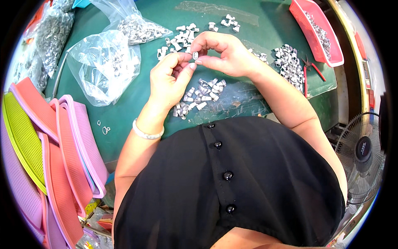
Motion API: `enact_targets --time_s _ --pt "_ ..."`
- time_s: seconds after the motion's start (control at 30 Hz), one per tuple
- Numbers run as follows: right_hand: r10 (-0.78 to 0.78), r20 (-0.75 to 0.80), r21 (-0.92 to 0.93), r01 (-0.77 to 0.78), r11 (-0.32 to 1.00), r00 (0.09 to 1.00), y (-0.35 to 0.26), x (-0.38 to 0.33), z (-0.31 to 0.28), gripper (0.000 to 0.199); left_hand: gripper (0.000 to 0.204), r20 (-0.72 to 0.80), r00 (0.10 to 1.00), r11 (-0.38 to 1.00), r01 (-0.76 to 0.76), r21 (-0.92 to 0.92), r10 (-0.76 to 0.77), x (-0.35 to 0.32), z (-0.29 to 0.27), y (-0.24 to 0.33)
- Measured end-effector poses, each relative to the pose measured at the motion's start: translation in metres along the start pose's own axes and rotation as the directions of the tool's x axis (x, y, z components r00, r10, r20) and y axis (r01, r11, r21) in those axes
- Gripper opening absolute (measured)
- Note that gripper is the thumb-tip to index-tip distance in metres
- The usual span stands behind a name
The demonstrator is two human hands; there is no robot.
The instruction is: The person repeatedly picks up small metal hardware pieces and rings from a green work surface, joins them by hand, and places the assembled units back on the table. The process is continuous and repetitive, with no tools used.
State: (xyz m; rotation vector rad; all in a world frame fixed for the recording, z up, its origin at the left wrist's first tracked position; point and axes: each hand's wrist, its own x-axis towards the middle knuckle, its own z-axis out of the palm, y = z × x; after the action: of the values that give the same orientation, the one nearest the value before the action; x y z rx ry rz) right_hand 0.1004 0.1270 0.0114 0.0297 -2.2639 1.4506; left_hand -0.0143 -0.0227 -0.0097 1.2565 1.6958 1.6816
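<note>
Head view looks down on a green desk (137,95) with stacked mesh baskets (49,145) in pink, coral and yellow-green at its left edge. Clear plastic bags (103,66) of metal parts lie at upper left, and a red basket (317,31) sits at upper right beside red-handled pliers (311,68). Loose piles of small metal clips (199,97) lie below and around the hands. The left hand (168,81) and right hand (226,54) meet above the desk, fingers pinched together on one small metal ring (195,55).
</note>
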Motion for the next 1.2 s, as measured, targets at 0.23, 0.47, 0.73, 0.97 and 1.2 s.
enact_targets --time_s 0.23,0.47,0.73,0.97,1.2 --pt "0.025 0.109 -0.270 0.005 0.963 0.994 -0.015 -0.001 -0.015 0.020 0.014 0.030 0.999 0.999 0.021 0.027 -0.021 0.001 0.000 0.005" --pt "0.488 0.202 -0.791 -0.153 0.593 0.849 -0.029 -0.001 -0.074 0.017 0.014 0.065 0.997 0.993 0.034 0.111 -0.041 -0.001 -0.002 0.004" --pt "0.220 -0.038 -0.829 -0.154 0.538 0.975 0.028 0.021 -0.051 0.016 0.013 0.078 0.997 0.993 0.020 0.112 -0.029 0.000 -0.002 0.005" --pt "0.206 -0.032 -0.759 -0.157 0.632 0.978 0.035 0.019 -0.052 0.015 0.013 0.075 0.997 0.989 0.007 0.145 -0.018 0.000 -0.002 0.003" --pt "0.303 -0.131 -0.475 -0.328 0.817 0.944 0.021 0.014 -0.056 0.025 0.013 0.039 0.999 0.991 -0.009 0.137 0.004 0.000 0.001 0.004"
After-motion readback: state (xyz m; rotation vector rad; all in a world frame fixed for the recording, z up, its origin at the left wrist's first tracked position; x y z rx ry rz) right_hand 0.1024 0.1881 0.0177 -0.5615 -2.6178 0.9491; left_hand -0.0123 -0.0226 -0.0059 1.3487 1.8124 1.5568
